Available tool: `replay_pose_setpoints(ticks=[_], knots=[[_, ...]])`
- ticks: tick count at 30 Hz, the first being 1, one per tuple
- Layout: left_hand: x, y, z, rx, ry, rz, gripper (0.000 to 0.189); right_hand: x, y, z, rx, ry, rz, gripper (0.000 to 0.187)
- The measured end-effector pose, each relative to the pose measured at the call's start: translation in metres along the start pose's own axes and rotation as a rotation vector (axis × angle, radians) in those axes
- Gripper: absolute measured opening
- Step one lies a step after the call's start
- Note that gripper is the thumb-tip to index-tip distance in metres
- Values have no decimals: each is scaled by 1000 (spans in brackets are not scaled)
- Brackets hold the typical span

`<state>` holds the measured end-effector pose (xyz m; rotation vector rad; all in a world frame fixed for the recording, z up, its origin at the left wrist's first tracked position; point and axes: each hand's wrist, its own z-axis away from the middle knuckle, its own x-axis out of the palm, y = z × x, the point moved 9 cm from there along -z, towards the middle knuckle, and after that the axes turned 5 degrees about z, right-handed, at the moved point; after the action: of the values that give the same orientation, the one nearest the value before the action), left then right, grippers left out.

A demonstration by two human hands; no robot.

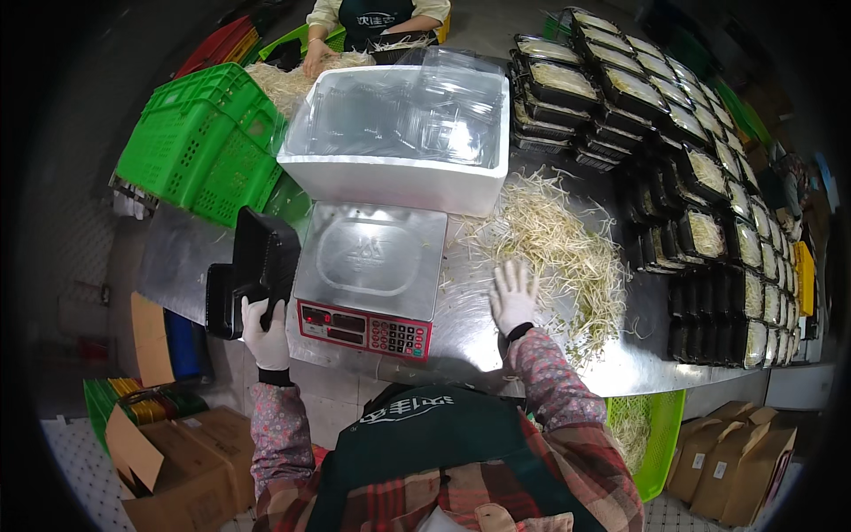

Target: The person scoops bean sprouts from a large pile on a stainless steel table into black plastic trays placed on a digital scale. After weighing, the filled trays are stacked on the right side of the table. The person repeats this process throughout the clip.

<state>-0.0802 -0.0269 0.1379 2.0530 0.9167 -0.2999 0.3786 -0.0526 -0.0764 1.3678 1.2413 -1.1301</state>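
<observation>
My left hand, in a white glove, grips a black plastic tray at the left of the scale; more black trays stand by it. My right hand, also gloved, lies with fingers spread at the near left edge of a heap of bean sprouts on the metal table. Between my hands is a digital scale with a bare steel pan and a red-framed keypad. Behind it a white foam box holds clear plastic lids.
Stacked packs of sprouts fill the right side. A green crate stands at the left. Across the table a co-worker's hand touches more sprouts. Below the table edge are a light green crate and cardboard boxes.
</observation>
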Motion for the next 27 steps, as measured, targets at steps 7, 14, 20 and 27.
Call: replay_pose_setpoints(ticks=[7,14,20,27], knots=[[-4,-45,29,-182,74,178,24,-17,-82,-92,-69,-33,-206,77],[-16,-14,18,-187,102,172,16,26,11,-99,170,-126,76,59],[21,5,7,-102,-6,201,12,-100,-25,-102,198,379,-342,52],[132,62,5,236,-405,111,16,-98,-173,-88,-389,-9,-350,62]])
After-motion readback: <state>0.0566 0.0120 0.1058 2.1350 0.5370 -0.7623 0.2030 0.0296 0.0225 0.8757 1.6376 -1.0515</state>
